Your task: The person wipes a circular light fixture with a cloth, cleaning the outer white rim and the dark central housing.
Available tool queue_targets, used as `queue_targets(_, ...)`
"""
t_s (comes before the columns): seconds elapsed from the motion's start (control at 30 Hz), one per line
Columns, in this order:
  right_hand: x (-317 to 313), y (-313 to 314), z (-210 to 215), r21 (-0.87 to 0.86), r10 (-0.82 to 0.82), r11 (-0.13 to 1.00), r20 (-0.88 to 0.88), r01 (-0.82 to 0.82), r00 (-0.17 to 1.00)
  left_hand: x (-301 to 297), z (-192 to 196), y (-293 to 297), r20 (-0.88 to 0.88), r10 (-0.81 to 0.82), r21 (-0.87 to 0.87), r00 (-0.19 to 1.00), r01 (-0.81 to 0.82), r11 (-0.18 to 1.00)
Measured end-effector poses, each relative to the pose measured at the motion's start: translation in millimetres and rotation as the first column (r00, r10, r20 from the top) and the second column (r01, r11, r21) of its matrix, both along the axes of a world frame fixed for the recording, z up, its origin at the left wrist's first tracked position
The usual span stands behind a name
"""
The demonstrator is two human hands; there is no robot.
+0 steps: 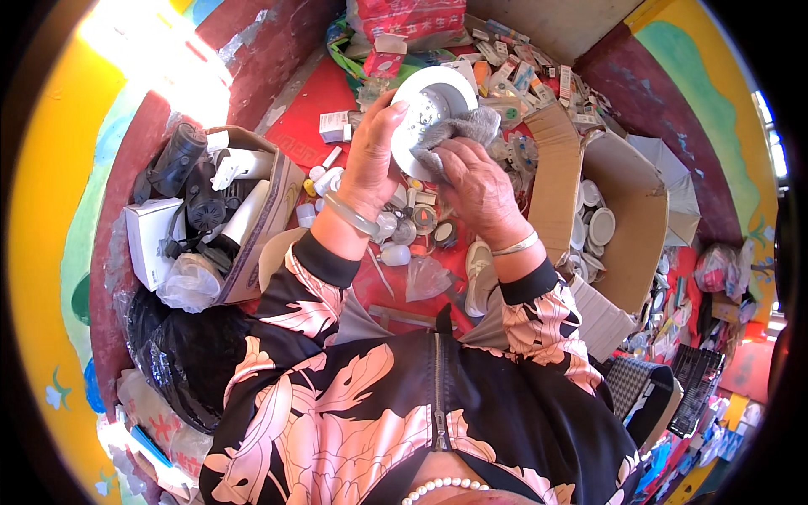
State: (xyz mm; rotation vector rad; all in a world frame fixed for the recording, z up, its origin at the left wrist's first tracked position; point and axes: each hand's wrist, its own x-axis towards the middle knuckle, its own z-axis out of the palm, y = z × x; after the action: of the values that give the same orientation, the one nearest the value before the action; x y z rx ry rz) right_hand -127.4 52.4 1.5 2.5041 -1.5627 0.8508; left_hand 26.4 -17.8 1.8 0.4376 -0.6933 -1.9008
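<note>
Held up in front of me is a round white downlight [431, 105] with a wide rim and small dots on its inner face. My left hand [376, 160] grips it by the left edge, the thumb lying along the rim. A crumpled grey cloth [468, 128] is bunched in my right hand [481, 187], pressed against the downlight's lower right side. The fingertips under the cloth are hidden. Below both hands, small round caps, clear plastic pieces and a little clear bag [427, 279] lie on a red mat [370, 282].
To the right, an open cardboard box [629, 198] contains several round white pieces. On the left, another carton [284, 189] is filled with black and white appliances. Small packages [523, 77] heap up at the back before the wall. A black plastic bag [181, 358] sits by my left side.
</note>
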Motion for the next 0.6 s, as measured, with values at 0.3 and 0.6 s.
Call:
queue_targets(0.3,-16,-1,-13,-0.116,-0.092,0.990,-0.154,0.074,0.984,12,0,-14,0.080,-0.192,0.103,0.978,0.183,0.978)
queue_targets(0.6,-63,10,16,0.412,-0.232,0.908,0.654,-0.081,0.720,20,-5,-15,0.271,-0.586,0.277,0.763,0.521,0.807)
